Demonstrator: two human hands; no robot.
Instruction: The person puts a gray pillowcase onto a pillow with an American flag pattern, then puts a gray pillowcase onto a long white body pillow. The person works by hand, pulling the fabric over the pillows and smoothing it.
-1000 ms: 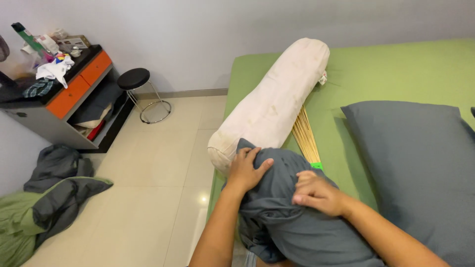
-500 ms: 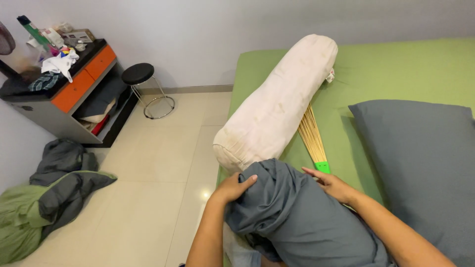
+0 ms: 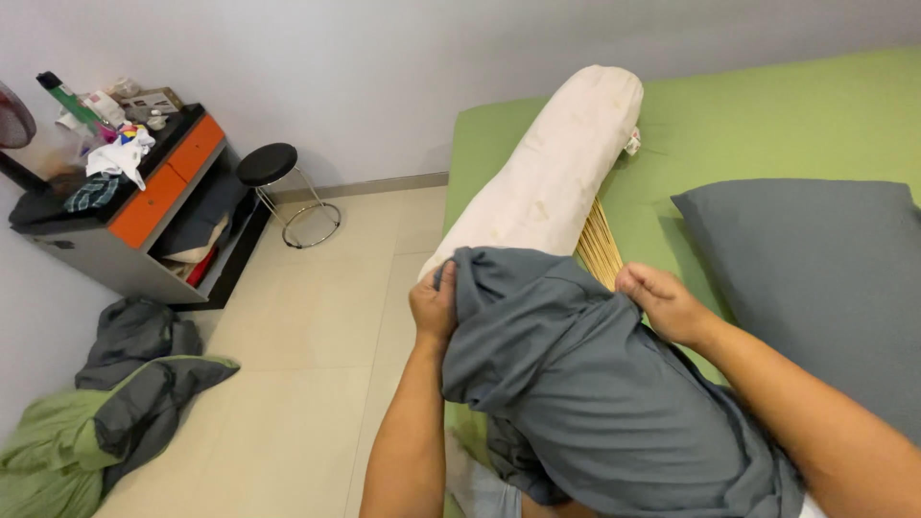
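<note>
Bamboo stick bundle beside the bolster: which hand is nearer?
Right. The right hand grips the grey cover just beside the bamboo stick bundle. The left hand holds the cover's far edge, across the bolster end.

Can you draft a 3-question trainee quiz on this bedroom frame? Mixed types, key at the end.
1. True or false: both hands grip the grey cover at its open end.
2. Multiple choice: what lies on the bed between the cream bolster and the grey pillow? A) a towel B) a bundle of thin sticks C) a book
3. Short answer: what stands on the floor beside the orange-drawer cabinet?

Key
1. True: the left hand and the right hand each hold an edge of the cover, which sits over the near end of the bolster.
2. B, the stick bundle.
3. A round black stool with a metal frame.
</note>
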